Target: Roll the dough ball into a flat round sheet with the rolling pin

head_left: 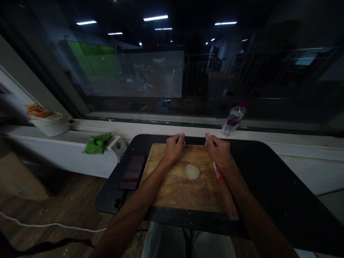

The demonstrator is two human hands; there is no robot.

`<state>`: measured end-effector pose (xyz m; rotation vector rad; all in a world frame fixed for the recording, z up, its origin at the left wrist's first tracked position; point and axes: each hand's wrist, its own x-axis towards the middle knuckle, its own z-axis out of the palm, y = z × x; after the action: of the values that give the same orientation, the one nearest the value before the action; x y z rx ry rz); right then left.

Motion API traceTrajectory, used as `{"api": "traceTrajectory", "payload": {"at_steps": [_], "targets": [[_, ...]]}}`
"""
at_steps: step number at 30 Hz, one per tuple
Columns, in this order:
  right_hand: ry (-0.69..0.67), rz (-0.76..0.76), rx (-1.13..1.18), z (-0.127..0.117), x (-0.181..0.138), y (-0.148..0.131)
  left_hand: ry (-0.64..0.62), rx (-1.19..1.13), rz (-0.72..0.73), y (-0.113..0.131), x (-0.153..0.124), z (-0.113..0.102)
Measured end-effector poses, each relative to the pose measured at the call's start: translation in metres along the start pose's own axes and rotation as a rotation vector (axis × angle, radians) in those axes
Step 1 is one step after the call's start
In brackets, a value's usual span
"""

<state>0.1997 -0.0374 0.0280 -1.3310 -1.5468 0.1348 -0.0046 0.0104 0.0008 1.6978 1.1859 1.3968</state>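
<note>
A small, round, flattened piece of pale dough (192,171) lies near the middle of a wooden cutting board (166,195). Above the board's far left edge, my left hand (174,145) is closed, thumb against the curled fingers. My right hand (218,147) is closed the same way by the far right edge, level with the left. Whitish flour shows on the fingertips, and no object is visible in either hand. Along the board's right side, partly under my right forearm, lies a wooden rolling pin (227,199) with a red and white label. Floury marks surround the dough.
The board rests on a black table (271,186). A dark flat object (133,172) lies left of the board. On the window sill stands a plastic bottle (233,120). A green cloth (97,143) and a white tub (52,124) sit on the radiator (103,161).
</note>
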Motion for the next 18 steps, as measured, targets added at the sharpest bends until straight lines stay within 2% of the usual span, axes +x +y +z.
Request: {"api": "traceTrajectory", "payload": {"at_steps": [18], "targets": [[-0.051,-0.001,-0.051,0.0004,0.0000,0.0067,0.004,-0.001,0.021,-0.0028,-0.0010,0.0007]]}}
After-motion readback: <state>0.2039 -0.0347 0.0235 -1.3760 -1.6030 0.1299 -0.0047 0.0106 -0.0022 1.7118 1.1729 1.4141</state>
